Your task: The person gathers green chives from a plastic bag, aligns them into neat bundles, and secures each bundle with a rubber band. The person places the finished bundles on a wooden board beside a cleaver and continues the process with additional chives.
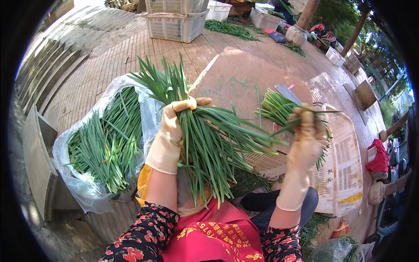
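Note:
My left hand, in a pale rubber glove, grips a thick bunch of long green chives around its middle. One end of the bunch fans up and away; the rest droops over my lap and out to the right. My right hand, gloved too and blurred, is raised to the right with a few chive leaves pinched in its fingers. Just beyond it, a trimmed chive bundle lies on a reddish board, beside a flat metal blade. The blade's handle is hidden.
To the left, a plastic-lined container holds loose chives. A white plastic crate stands at the right. Stacked crates are farther off, near chives on the paving. Steps lie at far left; a post stands beyond.

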Demonstrator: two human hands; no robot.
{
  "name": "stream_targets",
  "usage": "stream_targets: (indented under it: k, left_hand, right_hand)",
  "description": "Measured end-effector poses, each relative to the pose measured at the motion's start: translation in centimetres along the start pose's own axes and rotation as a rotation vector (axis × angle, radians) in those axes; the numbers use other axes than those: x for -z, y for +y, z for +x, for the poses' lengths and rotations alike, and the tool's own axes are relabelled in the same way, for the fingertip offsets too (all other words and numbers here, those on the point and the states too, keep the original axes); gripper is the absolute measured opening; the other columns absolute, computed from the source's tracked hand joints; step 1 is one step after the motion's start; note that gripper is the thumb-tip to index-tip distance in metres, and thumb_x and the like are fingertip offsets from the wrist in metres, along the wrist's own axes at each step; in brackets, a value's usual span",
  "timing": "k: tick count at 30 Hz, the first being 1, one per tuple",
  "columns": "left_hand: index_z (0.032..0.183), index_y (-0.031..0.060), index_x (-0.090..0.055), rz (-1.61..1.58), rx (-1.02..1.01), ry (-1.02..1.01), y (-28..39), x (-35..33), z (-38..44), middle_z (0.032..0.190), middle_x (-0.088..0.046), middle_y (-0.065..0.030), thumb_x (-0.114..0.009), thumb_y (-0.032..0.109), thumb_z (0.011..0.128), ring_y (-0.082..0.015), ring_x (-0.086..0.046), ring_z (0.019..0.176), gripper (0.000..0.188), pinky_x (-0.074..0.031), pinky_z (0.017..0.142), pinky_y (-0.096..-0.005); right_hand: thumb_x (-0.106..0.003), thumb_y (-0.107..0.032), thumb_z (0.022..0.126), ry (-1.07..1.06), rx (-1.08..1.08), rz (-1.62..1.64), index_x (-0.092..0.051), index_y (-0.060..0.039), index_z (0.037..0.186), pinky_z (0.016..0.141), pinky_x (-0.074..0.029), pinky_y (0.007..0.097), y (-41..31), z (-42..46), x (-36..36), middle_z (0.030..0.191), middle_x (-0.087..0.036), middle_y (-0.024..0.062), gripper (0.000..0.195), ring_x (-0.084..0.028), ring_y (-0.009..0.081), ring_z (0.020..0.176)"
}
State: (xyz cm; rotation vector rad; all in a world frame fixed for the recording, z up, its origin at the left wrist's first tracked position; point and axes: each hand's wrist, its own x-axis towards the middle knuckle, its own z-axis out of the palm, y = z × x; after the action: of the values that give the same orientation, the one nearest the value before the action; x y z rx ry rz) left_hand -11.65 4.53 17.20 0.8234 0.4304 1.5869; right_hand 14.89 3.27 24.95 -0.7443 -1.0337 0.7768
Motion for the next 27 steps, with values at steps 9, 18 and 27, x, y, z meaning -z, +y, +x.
stream_targets:
  k: [9, 18, 27]
  left_hand:
    - [0.081, 0.0019, -0.058, -0.179, 0.037, -0.010, -0.7, 0.7, 0.6, 0.107, -0.063, -0.0210, -0.054, 0.029, 0.086, -0.0382, -0.063, 0.095, 0.027, -0.056, 0.075, -0.0455]
    - [0.077, 0.0042, -0.057, -0.053, 0.019, 0.069, -0.4, 0.6, 0.8, 0.088, -0.064, -0.0164, -0.053, 0.024, 0.084, -0.0358, -0.065, 0.086, 0.022, -0.056, 0.069, -0.0420]
    - [0.077, 0.0038, -0.056, 0.101, -0.038, 0.085, -1.1, 0.0, 0.6, 0.086, -0.064, -0.0175, -0.051, 0.013, 0.087, -0.0316, -0.065, 0.071, 0.015, -0.056, 0.060, -0.0398]
  right_hand:
    - [-0.064, -0.013, 0.089, 0.091, 0.016, 0.405, -0.064, -0.0035, 0.106, 0.083, -0.054, 0.0349, -1.7, -1.7, 13.0, 0.101, -0.067, 0.0090, 0.020, -0.064, 0.0195, 0.090]
    - [-0.065, -0.015, 0.088, 0.245, -0.032, 0.400, -0.063, -0.0021, 0.108, 0.086, -0.053, 0.0352, 2.2, -3.4, 15.7, 0.102, -0.067, 0.0095, 0.024, -0.064, 0.0190, 0.092]
    - [-0.063, -0.016, 0.089, 0.505, -0.100, 0.598, -0.063, -0.0025, 0.107, 0.076, -0.057, 0.0330, 3.7, -2.4, 19.5, 0.097, -0.068, 0.0080, 0.022, -0.065, 0.0172, 0.089]
